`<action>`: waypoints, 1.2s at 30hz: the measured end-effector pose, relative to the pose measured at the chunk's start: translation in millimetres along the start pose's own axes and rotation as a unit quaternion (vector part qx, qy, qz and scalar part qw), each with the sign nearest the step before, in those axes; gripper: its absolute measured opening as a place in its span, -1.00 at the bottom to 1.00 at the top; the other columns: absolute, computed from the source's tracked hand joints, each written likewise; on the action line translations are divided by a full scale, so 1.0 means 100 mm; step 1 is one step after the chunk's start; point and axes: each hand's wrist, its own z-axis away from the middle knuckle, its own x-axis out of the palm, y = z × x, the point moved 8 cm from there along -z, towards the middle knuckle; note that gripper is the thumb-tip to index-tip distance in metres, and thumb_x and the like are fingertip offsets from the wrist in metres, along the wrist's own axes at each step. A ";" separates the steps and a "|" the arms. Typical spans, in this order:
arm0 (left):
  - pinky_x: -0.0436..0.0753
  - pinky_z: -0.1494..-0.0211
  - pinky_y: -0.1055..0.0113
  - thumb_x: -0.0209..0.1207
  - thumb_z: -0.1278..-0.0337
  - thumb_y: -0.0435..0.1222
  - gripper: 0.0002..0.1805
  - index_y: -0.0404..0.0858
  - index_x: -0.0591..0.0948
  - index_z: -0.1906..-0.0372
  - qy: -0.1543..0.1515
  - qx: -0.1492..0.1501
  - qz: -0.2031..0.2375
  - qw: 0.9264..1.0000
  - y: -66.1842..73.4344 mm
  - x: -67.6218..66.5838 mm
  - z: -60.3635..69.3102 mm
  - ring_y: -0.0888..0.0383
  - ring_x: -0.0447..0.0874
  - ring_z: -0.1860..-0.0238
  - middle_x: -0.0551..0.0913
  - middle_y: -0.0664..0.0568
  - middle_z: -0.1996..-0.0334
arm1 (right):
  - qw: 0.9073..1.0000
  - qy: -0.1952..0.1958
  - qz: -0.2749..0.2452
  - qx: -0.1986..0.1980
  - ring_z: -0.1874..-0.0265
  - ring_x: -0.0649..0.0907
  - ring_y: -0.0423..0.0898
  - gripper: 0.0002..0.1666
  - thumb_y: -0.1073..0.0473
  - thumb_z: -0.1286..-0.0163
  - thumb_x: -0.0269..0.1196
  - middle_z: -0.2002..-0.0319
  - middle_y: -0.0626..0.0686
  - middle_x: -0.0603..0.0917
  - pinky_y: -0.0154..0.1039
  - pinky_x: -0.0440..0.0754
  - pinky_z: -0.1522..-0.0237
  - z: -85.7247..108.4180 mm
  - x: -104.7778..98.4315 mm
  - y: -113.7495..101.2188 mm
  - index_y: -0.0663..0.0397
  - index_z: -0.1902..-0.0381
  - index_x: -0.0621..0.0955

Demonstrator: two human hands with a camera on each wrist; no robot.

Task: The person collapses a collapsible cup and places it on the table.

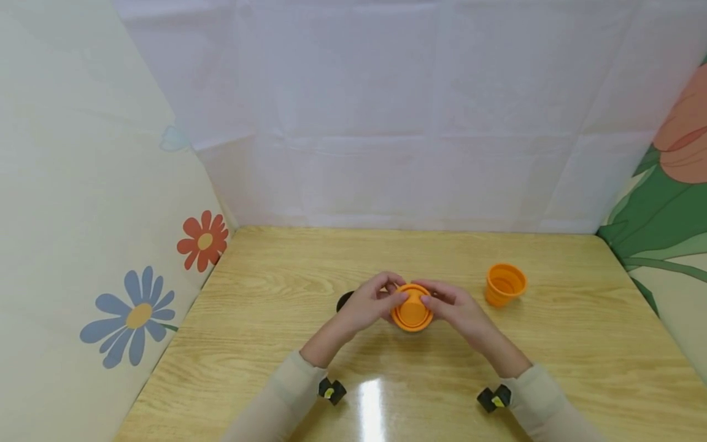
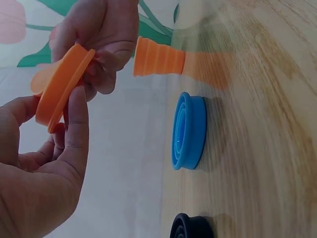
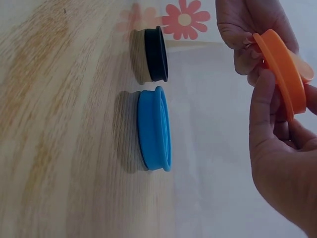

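Pinching the flattened orange cup (image 1: 412,314) between both hands, up off the table (image 1: 431,374), in front of me. Left hand (image 1: 367,305) has one side, right hand (image 1: 463,314) the other: thumbs on the face, fingers curled round to the rim side. A rounded bulge sticks out of the thumb face. Looks like ringed silicone, so I'd call it light, soft in the walls, stiffer at the rim. Breakage unlikely; slip risk low while dry. Best hold: opposite sides of the rim, thumbs free to push the rings. Too hard a squeeze may buckle it oval. Second orange cup (image 1: 501,291) stands expanded, right. Blue ringed piece (image 2: 189,131) and black ringed piece (image 3: 157,54) sit flat on the table.
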 end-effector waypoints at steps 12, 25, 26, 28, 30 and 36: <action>0.77 0.17 -0.11 0.22 -0.42 -0.18 -0.70 -0.29 0.62 -0.08 -0.022 0.002 -0.053 0.998 0.01 0.03 -0.02 0.11 0.72 0.31 0.57 -0.08 0.26 | 1.000 0.018 0.020 -0.002 0.15 0.70 -0.15 -0.49 0.09 -0.56 0.18 -0.15 0.31 0.63 -0.27 0.73 0.18 0.00 0.01 0.01 0.31 -0.31 0.52; 0.78 0.24 -0.07 0.21 -0.41 -0.29 -0.76 -0.32 0.62 -0.04 0.003 0.009 -0.056 0.998 0.03 0.05 -0.02 0.15 0.68 0.37 0.58 -0.06 0.27 | 0.999 0.046 0.016 0.002 0.21 0.67 -0.21 -0.54 0.18 -0.56 0.16 -0.09 0.33 0.65 -0.34 0.71 0.20 0.00 -0.01 0.04 0.41 -0.26 0.52; 0.78 0.22 -0.07 0.20 -0.42 -0.25 -0.74 -0.31 0.62 -0.07 0.005 0.008 -0.053 0.999 0.03 0.05 -0.01 0.14 0.69 0.34 0.60 -0.06 0.23 | 0.999 0.046 0.012 0.005 0.21 0.68 -0.21 -0.52 0.17 -0.57 0.16 -0.11 0.33 0.64 -0.33 0.72 0.20 0.00 -0.02 0.04 0.40 -0.28 0.52; 0.77 0.18 -0.07 0.19 -0.45 -0.17 -0.67 -0.29 0.61 -0.12 0.003 0.007 -0.044 0.999 0.02 0.04 -0.01 0.12 0.70 0.29 0.63 -0.07 0.16 | 0.999 0.044 0.002 0.009 0.19 0.70 -0.20 -0.49 0.13 -0.58 0.14 -0.15 0.35 0.63 -0.31 0.73 0.18 0.01 -0.03 0.04 0.39 -0.32 0.49; 0.76 0.13 -0.09 0.17 -0.46 -0.11 -0.60 -0.29 0.59 -0.18 -0.003 0.004 -0.029 1.000 0.00 0.04 -0.01 0.10 0.72 0.23 0.65 -0.09 0.07 | 0.999 0.038 -0.011 0.011 0.15 0.72 -0.19 -0.46 0.11 -0.60 0.12 -0.20 0.36 0.60 -0.27 0.74 0.15 0.01 -0.04 0.05 0.38 -0.35 0.47; 0.75 0.07 -0.11 0.17 -0.44 -0.02 -0.50 -0.29 0.54 -0.24 -0.023 0.002 -0.007 1.000 -0.01 0.05 -0.02 0.07 0.73 0.18 0.63 -0.13 -0.01 | 0.999 0.031 -0.033 0.021 0.11 0.72 -0.17 -0.42 0.06 -0.60 0.11 -0.22 0.32 0.59 -0.21 0.76 0.14 0.01 -0.07 0.11 0.37 -0.37 0.44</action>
